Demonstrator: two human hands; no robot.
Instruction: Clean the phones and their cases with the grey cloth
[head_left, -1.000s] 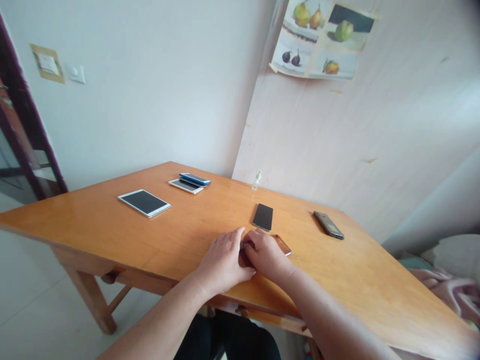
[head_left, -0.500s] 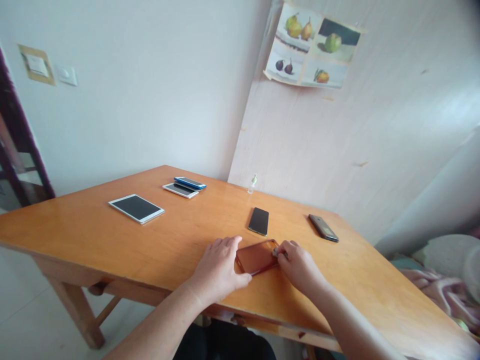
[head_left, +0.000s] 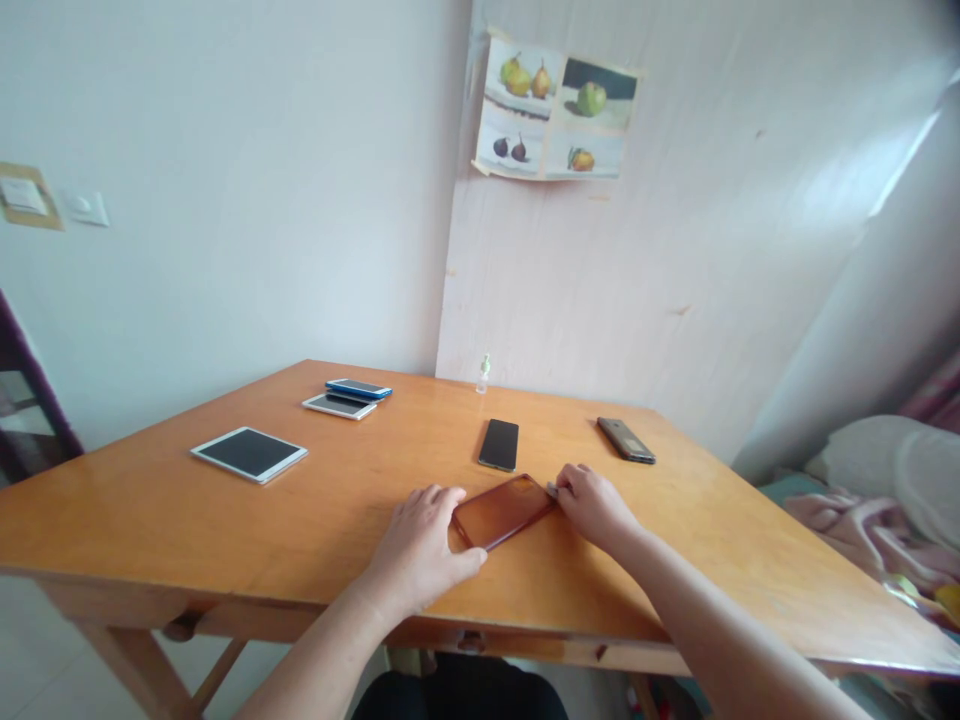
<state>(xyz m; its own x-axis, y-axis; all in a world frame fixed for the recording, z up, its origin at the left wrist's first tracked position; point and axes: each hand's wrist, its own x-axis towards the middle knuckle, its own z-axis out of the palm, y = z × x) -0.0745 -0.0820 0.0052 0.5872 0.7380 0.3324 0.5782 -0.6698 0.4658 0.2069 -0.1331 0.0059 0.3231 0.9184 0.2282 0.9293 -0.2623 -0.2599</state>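
Note:
A flat reddish-brown phone [head_left: 501, 510] lies on the wooden table [head_left: 225, 530] in front of me. My left hand [head_left: 420, 545] rests on its near left end, fingers curled loosely against the edge. My right hand [head_left: 592, 505] is at the far right corner of the phone, fingers pinched on a small pale thing I cannot make out. A black phone [head_left: 499, 444] lies just beyond, screen up.
A dark phone [head_left: 625, 440] lies to the right near the wall. A white tablet [head_left: 248, 453] and two stacked phones [head_left: 348, 397] sit to the left. A tiny bottle [head_left: 484, 374] stands by the wall. Bedding [head_left: 885, 500] is at the right.
My right hand slid from over the reddish phone to its far right corner, uncovering the phone. My head turned, shifting the view to the right.

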